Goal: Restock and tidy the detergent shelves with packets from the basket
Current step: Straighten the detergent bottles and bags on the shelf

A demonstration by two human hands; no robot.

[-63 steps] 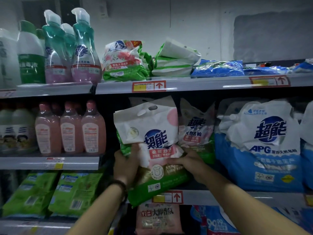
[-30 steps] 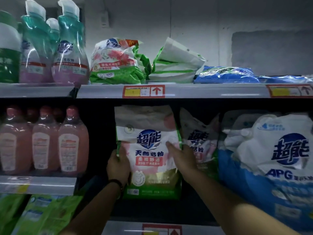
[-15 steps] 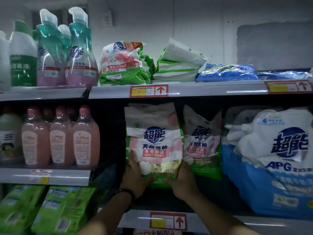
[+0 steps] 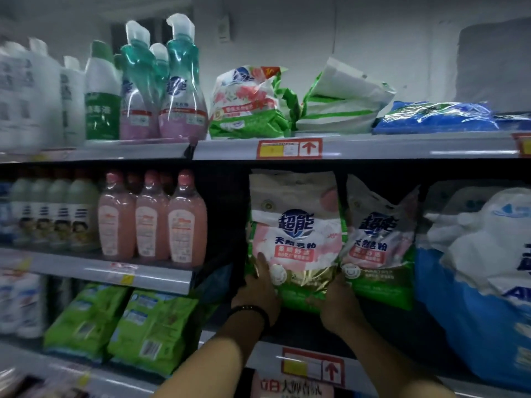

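Observation:
A white, pink and green detergent packet (image 4: 296,228) stands upright on the middle shelf (image 4: 290,357), under the upper shelf. My left hand (image 4: 257,288), with a black band on its wrist, holds the packet's lower left corner, its fingers lying up the front. My right hand (image 4: 336,301) grips the lower right corner. A second packet of the same kind (image 4: 379,242) stands just to the right, touching it. No basket is in view.
Large blue and white detergent bags (image 4: 477,282) fill the shelf to the right. Pink bottles (image 4: 152,219) stand to the left, green packets (image 4: 120,320) below them. The upper shelf (image 4: 373,146) carries teal bottles (image 4: 169,84), green packets (image 4: 250,104) and flat blue packets (image 4: 436,117).
The packet went from tilted at the shelf's front edge to upright and deeper in. Both hands slid down from its sides to its bottom corners.

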